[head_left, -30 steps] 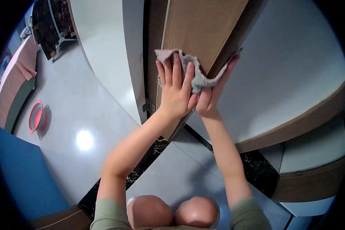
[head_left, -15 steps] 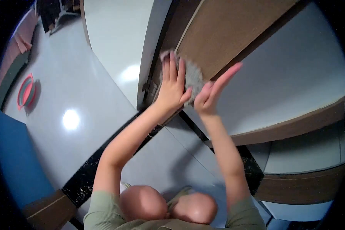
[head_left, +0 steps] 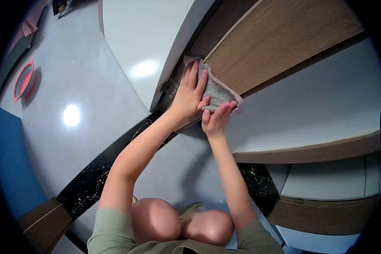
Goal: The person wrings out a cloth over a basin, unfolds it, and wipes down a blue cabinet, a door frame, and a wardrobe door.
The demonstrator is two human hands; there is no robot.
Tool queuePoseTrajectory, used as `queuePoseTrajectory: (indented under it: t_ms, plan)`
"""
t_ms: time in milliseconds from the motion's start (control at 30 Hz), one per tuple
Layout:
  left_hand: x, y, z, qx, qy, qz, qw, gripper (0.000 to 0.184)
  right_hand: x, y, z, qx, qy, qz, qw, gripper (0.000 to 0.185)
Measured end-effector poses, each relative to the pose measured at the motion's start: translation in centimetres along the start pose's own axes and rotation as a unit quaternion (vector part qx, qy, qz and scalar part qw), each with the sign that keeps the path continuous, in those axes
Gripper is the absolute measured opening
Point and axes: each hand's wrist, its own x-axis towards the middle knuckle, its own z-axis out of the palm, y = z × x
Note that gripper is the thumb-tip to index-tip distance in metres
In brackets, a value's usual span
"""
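A grey cloth with a pinkish edge (head_left: 217,92) lies spread against the lower end of a brown wood-grain panel (head_left: 279,46). My left hand (head_left: 187,96) presses flat on the cloth's left part, its fingers stretched out towards the upper corner. At the lower right corner of the cloth, my right hand (head_left: 217,122) has its fingers bent over the edge, with the thumb near the lower border. The palm side of both hands is hidden.
A white door (head_left: 144,42) with a hinge stands left of the panel. Black marbled strips (head_left: 95,182) cross the tiled floor. A red and grey basin (head_left: 24,81) sits far left. White-fronted brown shelving (head_left: 326,211) is at the right, and my bent knees (head_left: 156,220) are below.
My right hand has come down and left onto the cloth's lower right corner; before, its fingers pointed away. The cloth now spreads wider. The view has shifted slightly.
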Motion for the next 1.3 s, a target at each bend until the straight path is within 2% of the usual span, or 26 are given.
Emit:
queuePoseTrajectory:
  t_ms: [33, 67, 133, 200, 400, 533, 633, 667, 767, 800, 867, 967, 1000, 1100, 1200, 1300]
  plan:
    - [-1.5, 0.0, 0.4, 0.011, -0.017, -0.001, 1.0, 0.073, -0.6, -0.9, 0.2, 0.028, -0.008, 0.057, 0.998, 0.066]
    - [-2.3, 0.7, 0.5, -0.031, -0.018, -0.042, 0.998, 0.072, -0.2, -1.5, -0.1, 0.032, -0.033, 0.082, 0.996, 0.066]
    - [-3.1, 1.2, 0.8, -0.03, -0.029, -0.061, 0.997, 0.072, 0.6, -2.3, -0.4, 0.025, -0.067, 0.111, 0.991, 0.067]
    - [-2.4, 1.8, 0.4, -0.027, -0.051, -0.083, 0.995, 0.073, 1.5, -1.9, -0.9, 0.014, -0.068, 0.102, 0.992, 0.067]
    - [4.9, 4.4, -0.8, -0.052, 0.07, -0.049, 0.995, 0.073, 9.6, -0.3, -5.5, -0.023, -0.035, 0.065, 0.997, 0.068]
    - [2.7, 3.9, 0.2, -0.054, 0.065, -0.078, 0.993, 0.074, 8.1, -0.5, -5.6, -0.099, -0.106, 0.033, 0.989, 0.064]
    - [-3.0, 2.9, 2.3, -0.035, 0.014, -0.15, 0.988, 0.076, 4.5, -1.7, -4.3, -0.116, -0.153, -0.014, 0.981, 0.062]
    - [-5.2, 2.8, 3.0, -0.04, -0.015, -0.19, 0.981, 0.076, 2.5, -1.9, -3.4, -0.123, -0.153, -0.015, 0.98, 0.054]
    - [-11.3, 3.1, 4.3, -0.043, -0.094, -0.289, 0.952, 0.075, -2.1, -2.7, -2.1, -0.048, -0.258, 0.011, 0.965, 0.048]
    - [-12.6, 3.2, 4.3, -0.035, -0.117, -0.305, 0.944, 0.074, -3.2, -2.8, -1.5, -0.042, -0.254, -0.002, 0.966, 0.048]
    - [-13.9, 2.9, 3.9, -0.025, -0.162, -0.319, 0.934, 0.072, -4.4, -3.1, -0.7, -0.031, -0.242, -0.027, 0.969, 0.046]
    - [-13.6, 3.2, 3.4, -0.067, -0.132, -0.295, 0.944, 0.072, -4.6, -2.0, -0.6, 0.001, -0.205, -0.051, 0.978, 0.046]
    - [-12.8, 3.4, 3.2, -0.075, -0.133, -0.295, 0.943, 0.073, -4.3, -2.1, -1.6, -0.006, -0.345, 0.0, 0.938, 0.049]
    - [-9.1, 4.2, 3.7, -0.016, -0.129, -0.218, 0.967, 0.073, -0.5, -0.8, -3.0, -0.042, -0.195, -0.032, 0.979, 0.054]
    - [-3.5, 7.0, 2.2, -0.175, 0.028, -0.258, 0.95, 0.074, 2.1, 1.3, -4.3, 0.033, -0.164, -0.023, 0.986, 0.062]
    - [-4.7, 6.5, 2.8, -0.163, 0.004, -0.239, 0.957, 0.074, 2.6, 1.2, -4.9, 0.031, -0.193, -0.057, 0.979, 0.069]
